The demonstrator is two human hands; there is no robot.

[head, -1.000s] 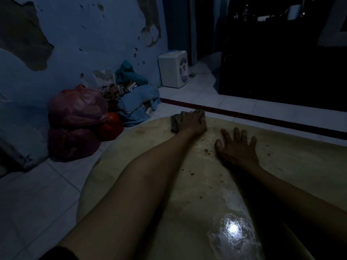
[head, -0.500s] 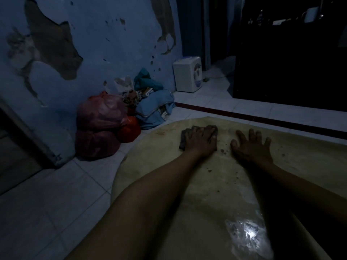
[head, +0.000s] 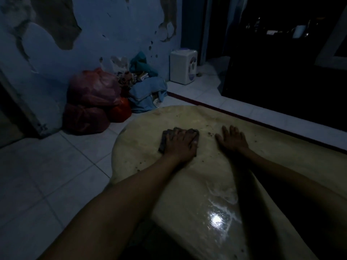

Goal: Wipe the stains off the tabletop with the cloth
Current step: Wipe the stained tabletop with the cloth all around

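Under the flattened left hand [head: 181, 142], the dark cloth [head: 165, 140] lies pressed to the far part of the tabletop [head: 187, 184], palm spread to load it evenly. Just beside it, the empty right hand [head: 232, 139] rests splayed, apparently as a brace, with dark stain specks [head: 210, 133] between them.

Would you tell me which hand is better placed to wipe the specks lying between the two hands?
Left. The left hand already presses the cloth flat, just beside those specks. The right hand rests bare on the tabletop.
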